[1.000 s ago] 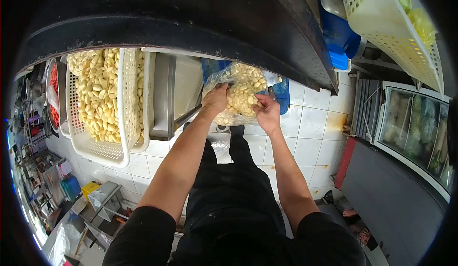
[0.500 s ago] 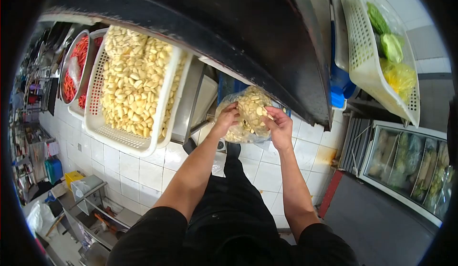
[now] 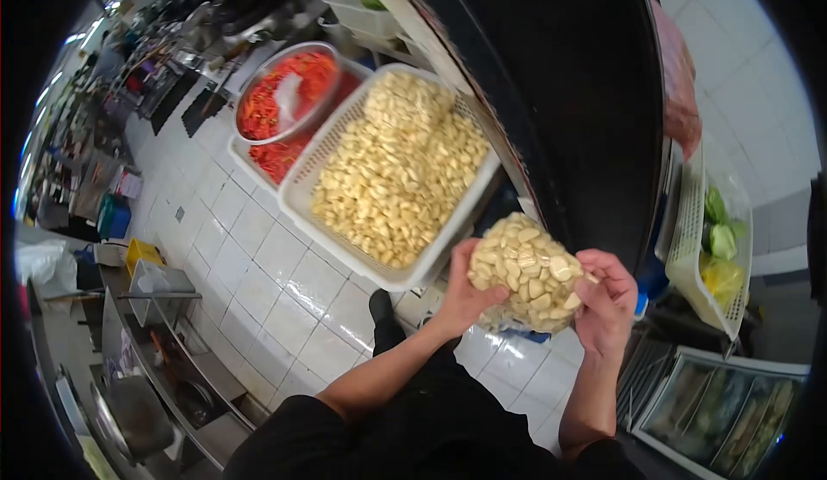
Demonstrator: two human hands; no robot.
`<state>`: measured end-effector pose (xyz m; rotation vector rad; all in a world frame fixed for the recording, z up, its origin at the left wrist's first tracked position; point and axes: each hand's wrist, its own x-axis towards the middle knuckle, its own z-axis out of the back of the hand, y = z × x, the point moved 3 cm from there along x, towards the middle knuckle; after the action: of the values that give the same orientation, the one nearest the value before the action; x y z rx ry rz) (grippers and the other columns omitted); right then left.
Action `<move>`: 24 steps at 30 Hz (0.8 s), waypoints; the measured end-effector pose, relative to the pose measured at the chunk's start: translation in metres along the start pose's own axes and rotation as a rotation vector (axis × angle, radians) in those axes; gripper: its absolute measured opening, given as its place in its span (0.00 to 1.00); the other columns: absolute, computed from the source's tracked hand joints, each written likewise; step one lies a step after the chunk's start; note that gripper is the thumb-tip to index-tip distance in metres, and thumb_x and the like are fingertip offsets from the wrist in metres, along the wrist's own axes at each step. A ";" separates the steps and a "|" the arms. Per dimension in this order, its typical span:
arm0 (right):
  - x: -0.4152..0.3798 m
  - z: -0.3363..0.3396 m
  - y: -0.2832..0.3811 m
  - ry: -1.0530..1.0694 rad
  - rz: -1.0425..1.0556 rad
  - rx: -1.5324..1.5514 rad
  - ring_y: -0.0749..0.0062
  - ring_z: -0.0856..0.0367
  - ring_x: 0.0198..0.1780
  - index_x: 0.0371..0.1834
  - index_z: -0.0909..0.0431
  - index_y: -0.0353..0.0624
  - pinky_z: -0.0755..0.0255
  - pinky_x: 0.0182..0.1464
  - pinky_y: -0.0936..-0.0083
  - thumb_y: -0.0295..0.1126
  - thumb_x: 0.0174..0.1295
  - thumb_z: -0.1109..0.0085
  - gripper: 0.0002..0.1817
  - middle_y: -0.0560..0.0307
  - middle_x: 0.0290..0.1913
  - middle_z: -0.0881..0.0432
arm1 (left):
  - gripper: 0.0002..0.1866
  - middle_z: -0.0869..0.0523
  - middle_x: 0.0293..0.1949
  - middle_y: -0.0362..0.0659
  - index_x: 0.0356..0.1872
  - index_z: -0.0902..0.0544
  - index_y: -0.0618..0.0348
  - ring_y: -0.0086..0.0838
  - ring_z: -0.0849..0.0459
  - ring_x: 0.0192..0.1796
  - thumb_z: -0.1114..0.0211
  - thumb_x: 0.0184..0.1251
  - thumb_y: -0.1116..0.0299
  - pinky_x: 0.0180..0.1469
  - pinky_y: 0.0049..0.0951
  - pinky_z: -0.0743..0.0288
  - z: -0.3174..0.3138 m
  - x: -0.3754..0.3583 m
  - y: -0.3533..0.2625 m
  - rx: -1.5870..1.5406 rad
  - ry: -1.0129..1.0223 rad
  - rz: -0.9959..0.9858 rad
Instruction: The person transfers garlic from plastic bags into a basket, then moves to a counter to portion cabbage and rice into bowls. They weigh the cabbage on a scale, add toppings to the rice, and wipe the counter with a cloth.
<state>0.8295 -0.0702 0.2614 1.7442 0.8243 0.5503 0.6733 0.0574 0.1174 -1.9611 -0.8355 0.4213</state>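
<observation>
A clear plastic bag of peeled garlic cloves (image 3: 525, 264) is held up between both hands, above the tiled floor. My left hand (image 3: 465, 297) grips its left side, thumb lying across the front. At the right end my right hand (image 3: 608, 299) pinches the plastic with bent fingers. To the left of the bag stands a white perforated crate (image 3: 363, 266) heaped with loose peeled garlic cloves (image 3: 388, 178). A full bag of garlic (image 3: 409, 101) lies on top of the heap at its far end.
Beyond the crate sits a metal bowl of red chillies (image 3: 310, 79) on a tray of more chillies (image 3: 274, 159). A dark shelf edge (image 3: 560, 84) juts in close above the bag. At right are a basket of green vegetables (image 3: 685, 277) and a glass-topped fridge (image 3: 719, 407).
The garlic bag has come up from low near the floor, closer to me, and both hands rose with it. The view has swung, so the crate appears further right.
</observation>
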 end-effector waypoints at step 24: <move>0.131 -0.257 -0.148 0.485 0.441 -1.320 0.47 0.32 0.67 0.69 0.17 0.44 0.33 0.68 0.55 0.54 0.56 0.17 0.40 0.47 0.61 0.28 | 0.27 0.16 0.63 0.64 0.68 0.17 0.58 0.61 0.16 0.64 0.31 0.77 0.52 0.67 0.51 0.22 0.232 0.136 -0.177 1.178 -0.229 -0.223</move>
<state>0.6940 0.2173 0.1975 0.5264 0.1969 1.4393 0.5645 0.3578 0.1578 -0.7343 -0.6808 0.7837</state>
